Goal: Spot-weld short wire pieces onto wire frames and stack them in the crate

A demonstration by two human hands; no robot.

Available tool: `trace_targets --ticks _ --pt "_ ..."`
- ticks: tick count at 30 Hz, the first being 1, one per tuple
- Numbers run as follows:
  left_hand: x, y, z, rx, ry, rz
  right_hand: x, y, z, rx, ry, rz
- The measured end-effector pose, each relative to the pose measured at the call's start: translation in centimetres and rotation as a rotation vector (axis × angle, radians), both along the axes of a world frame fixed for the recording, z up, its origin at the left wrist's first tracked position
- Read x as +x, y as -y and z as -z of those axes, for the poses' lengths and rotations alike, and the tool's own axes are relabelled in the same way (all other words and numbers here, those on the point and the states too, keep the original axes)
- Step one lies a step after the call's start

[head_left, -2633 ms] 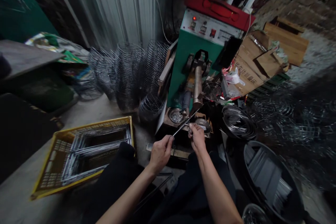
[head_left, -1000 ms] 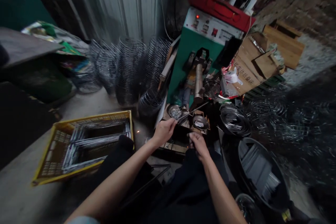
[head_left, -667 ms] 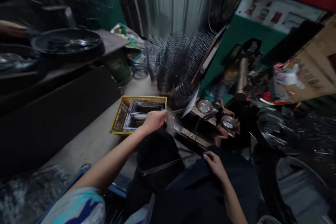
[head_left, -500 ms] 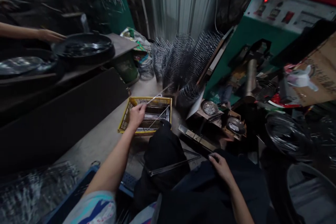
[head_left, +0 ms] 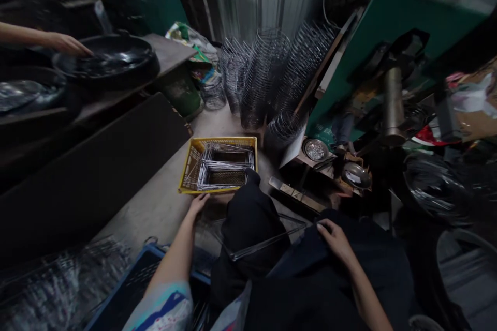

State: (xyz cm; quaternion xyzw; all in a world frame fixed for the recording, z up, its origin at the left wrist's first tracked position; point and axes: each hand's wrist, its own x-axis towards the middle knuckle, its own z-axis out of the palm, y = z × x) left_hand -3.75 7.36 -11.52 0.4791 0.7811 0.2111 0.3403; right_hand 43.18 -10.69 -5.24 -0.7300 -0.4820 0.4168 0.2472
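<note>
My left hand is low at the near rim of a yellow plastic crate, its fingers stretched out and nothing seen in them. Inside the crate lie stacked rectangular wire frames. More bent wire frames rest across my dark-trousered leg. Beside their right end, my right hand lies on my dark-clothed thigh, fingers loosely bent and apparently empty. A small gap seems to separate it from the wire.
Tall stacks of wire rings stand by the metal wall. A green machine is at right, near a bowl of small parts. Blue crate lies lower left. Another person's hand reaches to a black basin.
My left hand has let go of a wire frame, now in the yellow crate, and drawn back to the near rim. My right hand stays on my thigh. The view has tilted down slightly.
</note>
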Motion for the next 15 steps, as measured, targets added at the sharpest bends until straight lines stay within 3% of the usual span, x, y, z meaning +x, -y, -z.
trace_targets --ticks 4,11,15 --pt "1.1 1.3 1.7 -0.079 0.028 0.085 -0.5 -0.5 -0.2 0.005 0.066 -0.046" --pt "0.3 -0.4 1.2 -0.058 0.011 0.194 0.1 0.5 -0.1 -0.004 0.081 -0.098" --pt "-0.1 0.3 2.4 -0.072 -0.059 0.179 0.7 1.5 0.7 -0.043 0.106 -0.162"
